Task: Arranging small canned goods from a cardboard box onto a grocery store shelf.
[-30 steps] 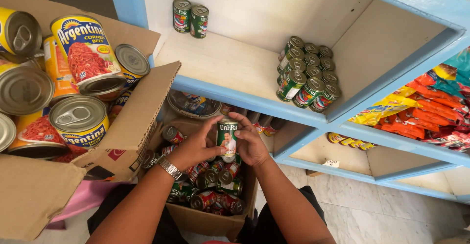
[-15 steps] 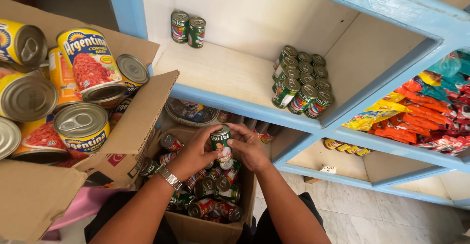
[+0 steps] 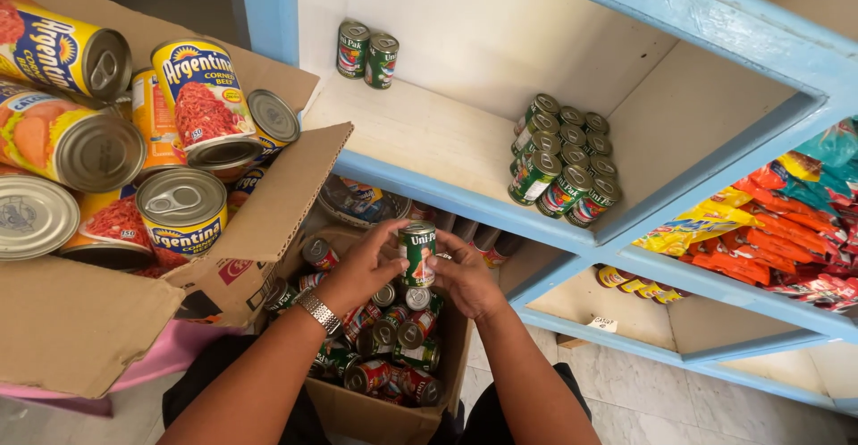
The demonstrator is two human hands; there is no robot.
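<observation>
At the bottom centre of the frame an open cardboard box [image 3: 380, 414] sits between the person's knees, packed with small cans [image 3: 393, 356] lying on their sides and ends. Just above it, in the middle of the frame, both hands meet on one small green-labelled can [image 3: 416, 253] held upright over the box. The left hand [image 3: 357, 271] – a metal watch [image 3: 319, 311] on its wrist – has its thumb and fingers curled around the can's left side and top rim; the right hand [image 3: 465, 280] wraps the right side and lower part, fingers closed against the label. So both sets of fingers are clamped on that one can, and it touches nothing else that I can see.

In the left part of the frame, close to the camera, a larger cardboard box [image 3: 89, 329] with open flaps holds big yellow-labelled meat cans [image 3: 183, 217], tumbled on their sides with silver pull-tab lids facing out.

Further back, a blue-edged white shelf [image 3: 429, 137] crosses the upper middle. On it, at centre right, stands a tight cluster of small green cans [image 3: 563, 159] in two rows – and at the upper centre, against the back wall, two more cans [image 3: 367, 52] stand side by side, well apart from the cluster.

At the right edge, bright orange and yellow snack packets [image 3: 769, 230] lie on a neighbouring shelf
</observation>
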